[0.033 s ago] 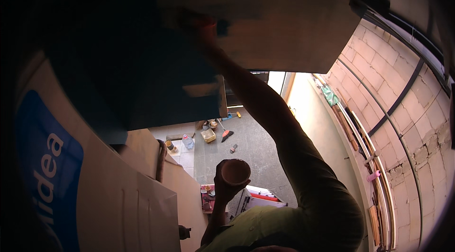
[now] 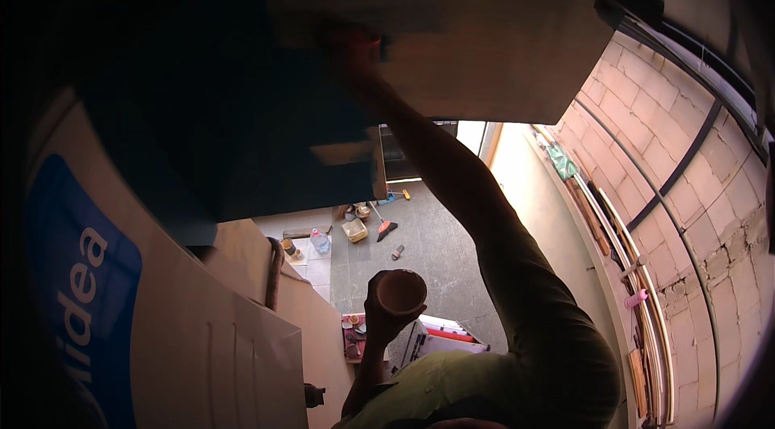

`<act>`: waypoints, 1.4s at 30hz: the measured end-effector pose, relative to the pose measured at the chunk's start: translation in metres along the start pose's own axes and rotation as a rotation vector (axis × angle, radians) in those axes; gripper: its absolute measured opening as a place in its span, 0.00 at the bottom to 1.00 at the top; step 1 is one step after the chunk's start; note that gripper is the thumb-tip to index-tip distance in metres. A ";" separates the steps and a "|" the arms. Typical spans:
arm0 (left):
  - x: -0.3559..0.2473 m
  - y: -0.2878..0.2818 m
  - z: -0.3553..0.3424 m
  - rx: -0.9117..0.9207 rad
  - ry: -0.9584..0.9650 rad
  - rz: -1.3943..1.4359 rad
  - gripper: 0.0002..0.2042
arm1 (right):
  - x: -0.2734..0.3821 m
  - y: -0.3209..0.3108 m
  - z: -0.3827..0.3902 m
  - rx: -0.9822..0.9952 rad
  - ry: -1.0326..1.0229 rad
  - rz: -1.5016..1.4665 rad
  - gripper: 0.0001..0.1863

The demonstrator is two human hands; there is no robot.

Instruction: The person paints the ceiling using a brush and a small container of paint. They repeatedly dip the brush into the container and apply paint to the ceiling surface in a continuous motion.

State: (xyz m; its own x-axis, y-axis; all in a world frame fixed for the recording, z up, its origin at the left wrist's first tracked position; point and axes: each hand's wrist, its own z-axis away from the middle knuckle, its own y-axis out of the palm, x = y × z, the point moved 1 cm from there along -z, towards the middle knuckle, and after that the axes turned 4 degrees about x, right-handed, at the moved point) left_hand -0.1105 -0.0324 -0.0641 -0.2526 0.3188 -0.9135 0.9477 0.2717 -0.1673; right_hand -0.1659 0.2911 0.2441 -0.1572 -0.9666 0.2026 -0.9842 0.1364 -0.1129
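Note:
My left hand (image 2: 378, 318) is wrapped round a small round tub (image 2: 401, 292), held upright at waist height; its open top shows a dull pinkish-brown inside. Above, my right arm stretches up and forward to an overhead panel (image 2: 500, 50) that is part pale, part dark blue. Deep shadow covers my right hand (image 2: 351, 50), which lies against the panel where blue meets pale. Its fingers look closed, but what they hold is too dark to make out. A pale patch (image 2: 343, 153) breaks the dark blue lower down.
A white box-like unit (image 2: 218, 332) with a blue label stands close on my left. Far below on the grey floor are a broom (image 2: 387, 229), a yellowish container (image 2: 353, 230) and a clear bottle (image 2: 320, 242). Long strips (image 2: 617, 251) lean along the block wall (image 2: 686, 146) at right.
My right hand has shifted slightly to the right along the panel, and the arm with it. My left hand and the tub stay in place.

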 end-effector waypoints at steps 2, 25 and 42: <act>-0.005 -0.002 -0.001 0.003 -0.043 0.059 0.43 | -0.016 -0.064 0.012 0.024 0.040 0.017 0.17; -0.017 0.014 -0.014 0.073 0.116 -0.072 0.42 | -0.053 0.019 -0.051 -0.063 -0.286 0.669 0.16; -0.016 0.018 -0.020 0.132 0.089 -0.034 0.42 | -0.076 -0.387 0.014 -0.213 0.261 -0.024 0.20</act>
State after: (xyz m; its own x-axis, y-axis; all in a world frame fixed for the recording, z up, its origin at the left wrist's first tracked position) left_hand -0.0932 -0.0139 -0.0453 -0.2961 0.3926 -0.8708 0.9542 0.1637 -0.2506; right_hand 0.2283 0.3083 0.2594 -0.1227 -0.8854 0.4484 -0.9784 0.1836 0.0948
